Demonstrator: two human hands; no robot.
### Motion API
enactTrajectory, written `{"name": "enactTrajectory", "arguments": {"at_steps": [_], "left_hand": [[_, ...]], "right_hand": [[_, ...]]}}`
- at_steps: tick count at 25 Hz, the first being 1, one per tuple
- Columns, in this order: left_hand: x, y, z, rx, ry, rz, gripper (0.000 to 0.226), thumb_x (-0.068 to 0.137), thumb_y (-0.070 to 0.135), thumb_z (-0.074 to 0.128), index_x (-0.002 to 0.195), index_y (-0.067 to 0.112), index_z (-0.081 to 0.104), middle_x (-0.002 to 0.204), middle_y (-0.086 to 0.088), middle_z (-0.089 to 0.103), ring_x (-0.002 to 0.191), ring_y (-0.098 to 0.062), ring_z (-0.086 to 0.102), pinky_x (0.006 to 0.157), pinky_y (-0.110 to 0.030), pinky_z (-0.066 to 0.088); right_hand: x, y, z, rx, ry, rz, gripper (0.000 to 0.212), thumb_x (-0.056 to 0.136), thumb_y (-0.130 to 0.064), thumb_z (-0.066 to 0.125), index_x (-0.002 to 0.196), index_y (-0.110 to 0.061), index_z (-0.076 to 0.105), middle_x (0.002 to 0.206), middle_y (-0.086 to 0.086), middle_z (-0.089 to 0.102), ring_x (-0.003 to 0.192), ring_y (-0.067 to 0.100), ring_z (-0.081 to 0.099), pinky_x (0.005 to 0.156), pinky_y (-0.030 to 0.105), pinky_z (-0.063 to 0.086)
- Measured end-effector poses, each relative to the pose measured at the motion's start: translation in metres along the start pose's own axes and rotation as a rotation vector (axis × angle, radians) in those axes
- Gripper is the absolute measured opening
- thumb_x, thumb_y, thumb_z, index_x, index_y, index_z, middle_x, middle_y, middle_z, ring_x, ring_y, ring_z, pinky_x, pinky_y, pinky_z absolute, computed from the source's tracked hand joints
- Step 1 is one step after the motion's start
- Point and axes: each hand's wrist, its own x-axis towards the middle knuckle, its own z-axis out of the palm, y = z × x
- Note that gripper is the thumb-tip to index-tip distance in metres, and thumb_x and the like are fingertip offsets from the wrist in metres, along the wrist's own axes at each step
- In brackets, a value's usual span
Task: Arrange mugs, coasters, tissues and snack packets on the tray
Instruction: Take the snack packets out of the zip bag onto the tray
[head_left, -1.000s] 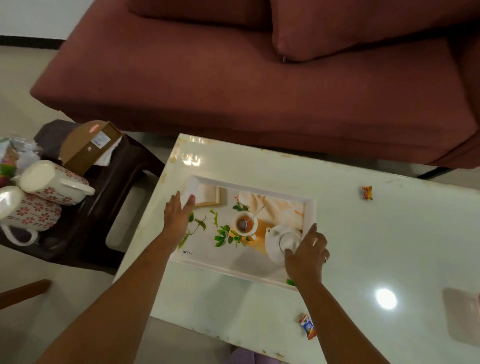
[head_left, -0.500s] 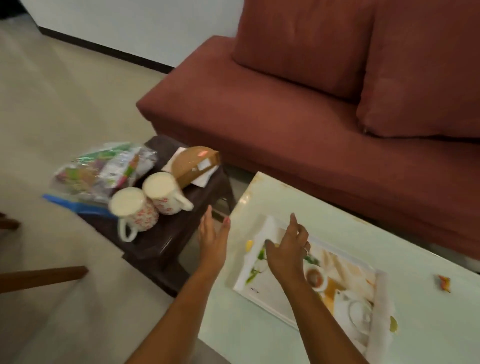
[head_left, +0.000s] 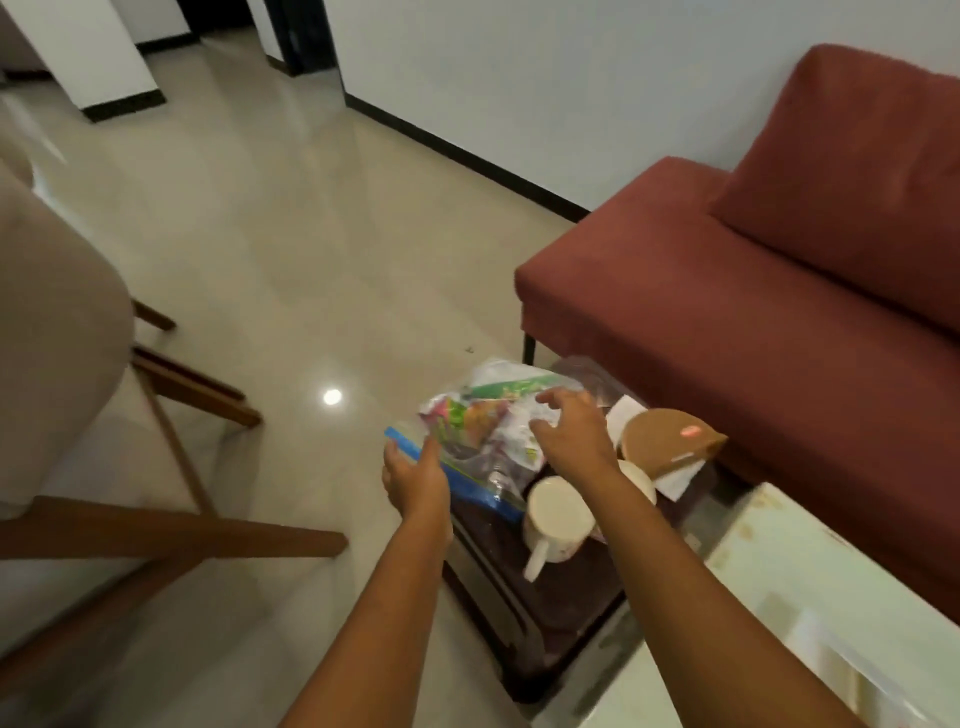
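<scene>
Clear plastic bag of snack packets (head_left: 483, 431) lies mid-frame on a low dark bench (head_left: 550, 603), just beside a white mug (head_left: 558, 514) and a brown cardboard box (head_left: 670, 441). Both forearms reach in from the lower edge; the left hand (head_left: 415, 478) is at the bag's blue zip edge, fingers loose, thumb raised. The right hand (head_left: 571, 436) is poised over the bag, fingers spread wide and slightly curled, gripping nothing.

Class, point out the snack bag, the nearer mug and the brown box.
snack bag (head_left: 478, 431), head view, its crinkled clear side.
nearer mug (head_left: 558, 509), head view, its white inside.
brown box (head_left: 667, 436), head view, its top face.
</scene>
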Motion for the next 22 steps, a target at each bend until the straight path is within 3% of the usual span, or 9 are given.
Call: {"name": "enactTrajectory", "arguments": {"at_steps": [3,7,10,13,17,19,22], "left_hand": [[0.021,-0.032,-0.015,-0.119,-0.139,-0.303,0.062,0.094,0.033,0.052,0.147,0.017,0.023,0.147,-0.012,0.038,0.132,-0.031,0.041,0.110,-0.045,0.034],[0.027,-0.051,-0.008,-0.182,-0.344,-0.362,0.031,0.098,0.028,0.046,0.125,0.014,0.051,0.113,-0.002,0.060,0.110,-0.020,0.055,0.093,-0.037,0.038],[0.023,-0.042,0.000,-0.228,-0.407,-0.319,0.013,0.098,0.022,0.047,0.105,0.016,0.056,0.103,-0.002,0.065,0.097,-0.018,0.061,0.090,-0.034,0.041],[0.017,-0.021,0.009,-0.299,-0.394,-0.224,0.008,0.096,0.014,0.050,0.097,0.011,0.057,0.090,-0.008,0.064,0.082,-0.019,0.062,0.074,-0.030,0.052],[-0.007,0.034,0.034,-0.317,-0.377,-0.064,0.013,0.090,0.007,0.059,0.103,0.004,0.063,0.084,-0.008,0.065,0.076,-0.021,0.063,0.076,-0.036,0.054],[-0.028,0.072,0.049,-0.331,-0.449,0.039,0.006,0.087,0.005,0.062,0.091,0.008,0.066,0.083,-0.007,0.067,0.077,-0.021,0.064,0.079,-0.035,0.055],[-0.073,0.136,0.066,-0.353,-0.646,0.165,0.010,0.085,0.002,0.063,0.081,0.010,0.066,0.079,-0.009,0.066,0.072,-0.020,0.063,0.077,-0.032,0.054]], "right_hand": [[0.002,-0.013,0.043,-0.290,-0.106,-0.071,0.046,0.084,-0.025,0.058,0.129,-0.022,0.048,0.134,0.006,0.043,0.123,0.030,0.041,0.099,0.043,0.040],[-0.006,-0.003,0.076,-0.443,-0.145,-0.082,0.052,0.083,-0.026,0.061,0.131,-0.018,0.044,0.142,0.004,0.037,0.129,0.029,0.035,0.100,0.044,0.039],[-0.009,0.002,0.080,-0.473,-0.150,-0.127,0.057,0.082,-0.029,0.063,0.134,-0.020,0.041,0.148,0.004,0.033,0.134,0.028,0.030,0.104,0.045,0.037],[-0.010,0.000,0.071,-0.410,-0.172,-0.172,0.064,0.081,-0.030,0.065,0.139,-0.024,0.036,0.150,0.005,0.028,0.136,0.028,0.027,0.104,0.045,0.039],[-0.011,-0.009,0.040,-0.240,-0.070,-0.183,0.071,0.081,-0.021,0.064,0.143,-0.020,0.029,0.146,0.005,0.036,0.132,0.029,0.033,0.106,0.042,0.038],[-0.010,-0.023,0.013,-0.017,0.029,-0.182,0.067,0.083,-0.017,0.062,0.142,-0.018,0.032,0.140,0.006,0.046,0.128,0.026,0.042,0.106,0.037,0.038],[-0.019,-0.054,-0.046,0.283,0.236,-0.223,0.059,0.081,-0.010,0.059,0.134,-0.026,0.041,0.123,0.000,0.061,0.109,0.018,0.058,0.086,0.020,0.041]]}}
